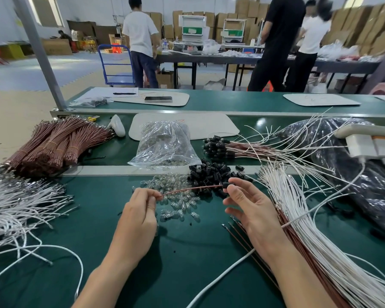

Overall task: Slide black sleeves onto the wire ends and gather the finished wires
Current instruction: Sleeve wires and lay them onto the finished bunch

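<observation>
brown wire (191,189): in the air between both hands, low over the table (165,252); thin, light, bendy, bows slightly.
black sleeve (226,185): at the wire's right tip; tiny light tube, probably easy to drop. Cannot tell how far on it is.
left hand (140,210): pinches the wire's left end, other fingers curled.
right hand (249,207): thumb and forefinger pinch the sleeve, other 3 fingers loosely spread.
where to hold: likely pinch the wire close to the tip so it won't buckle; hold the sleeve by its sides, bore free.
sleeve pile (211,172): loose, just beyond the hands.
finished wires (220,147): sleeved ends together, further back on the right.
glass bulbs (176,198): scattered under the wire; fragile, could roll.
white wires (298,207): thick fan beside the right wrist, could snag.
brown bundles (53,143): tied, far left, out of the way.
</observation>
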Action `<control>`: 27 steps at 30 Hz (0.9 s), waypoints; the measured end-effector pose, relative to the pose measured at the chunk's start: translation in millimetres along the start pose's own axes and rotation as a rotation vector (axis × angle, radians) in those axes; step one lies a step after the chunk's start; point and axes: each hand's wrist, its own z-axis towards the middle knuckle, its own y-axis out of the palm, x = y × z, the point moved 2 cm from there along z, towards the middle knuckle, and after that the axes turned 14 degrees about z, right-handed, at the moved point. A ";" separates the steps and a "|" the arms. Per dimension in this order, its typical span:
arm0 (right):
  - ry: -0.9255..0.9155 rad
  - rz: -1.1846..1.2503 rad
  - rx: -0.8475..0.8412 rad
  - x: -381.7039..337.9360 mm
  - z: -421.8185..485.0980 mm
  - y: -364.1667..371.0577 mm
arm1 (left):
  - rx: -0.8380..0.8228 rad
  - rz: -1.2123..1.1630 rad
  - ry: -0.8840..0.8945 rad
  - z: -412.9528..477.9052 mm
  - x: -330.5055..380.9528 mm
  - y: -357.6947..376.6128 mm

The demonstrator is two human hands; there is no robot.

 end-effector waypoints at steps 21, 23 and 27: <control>0.009 -0.098 -0.020 4.1 -0.1 -0.6 | 0.031 0.471 0.179 -3.3 7.1 -2.1; 0.009 -0.133 -0.043 5.6 -1.2 1.0 | 0.012 0.471 0.243 -4.8 10.4 -1.2; 0.010 -0.202 -0.084 9.9 -4.0 5.4 | 0.017 0.429 0.379 -7.2 17.0 0.1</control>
